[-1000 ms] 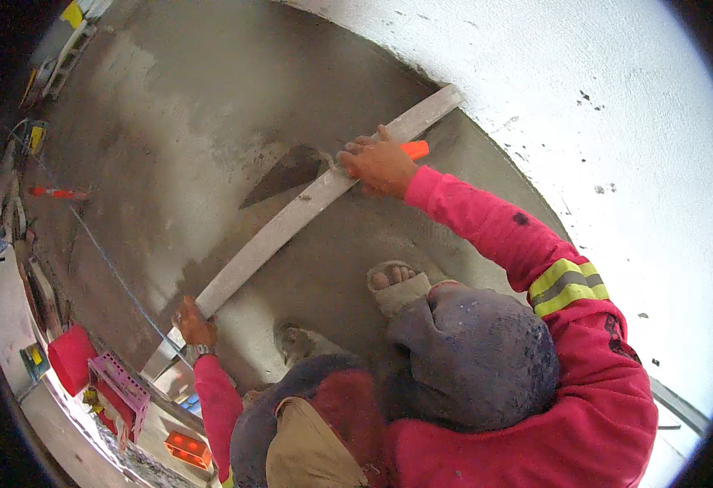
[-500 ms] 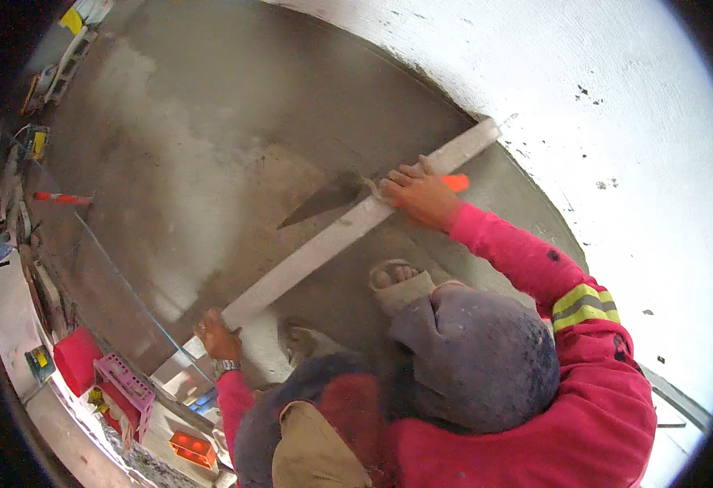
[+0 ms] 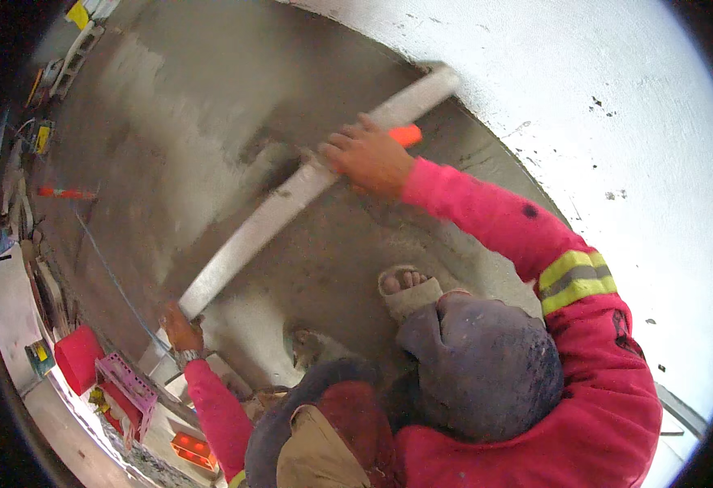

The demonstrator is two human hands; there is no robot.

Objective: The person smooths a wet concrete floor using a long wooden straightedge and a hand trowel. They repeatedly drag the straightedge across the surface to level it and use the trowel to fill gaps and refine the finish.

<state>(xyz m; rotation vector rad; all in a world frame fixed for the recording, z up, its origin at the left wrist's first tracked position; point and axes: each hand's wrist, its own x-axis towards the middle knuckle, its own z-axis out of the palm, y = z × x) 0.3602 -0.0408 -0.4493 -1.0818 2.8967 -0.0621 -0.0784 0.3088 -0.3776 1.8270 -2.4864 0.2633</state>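
One long, flat, pale-grey bar is gripped diagonally by left hand and, nearer the rough white wall, right hand.

a long pale bar slants across grey floor beside an orange handle.

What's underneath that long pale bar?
Grey floor shows along most of both sides of the bar. Whatever lies directly beneath it is hidden, and the right hand hides a bit more.
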